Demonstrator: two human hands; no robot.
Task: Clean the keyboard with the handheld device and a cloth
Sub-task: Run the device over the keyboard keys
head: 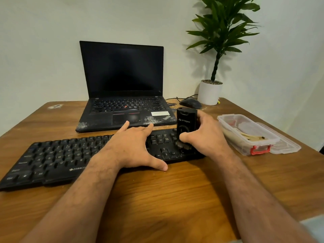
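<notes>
Keyboard (57, 160): on the table, dust visible; cleaning looks partly done.
Left hand (133, 148): fingers spread flat, steadying it.
Right hand (205, 135): wraps the device (186, 122), brush on the right-end keys.
Cloth: wiping apparently still ahead.

Home office desk, laptop (122, 88), mouse (190, 103), potted plant (213, 67), plain wall
</notes>
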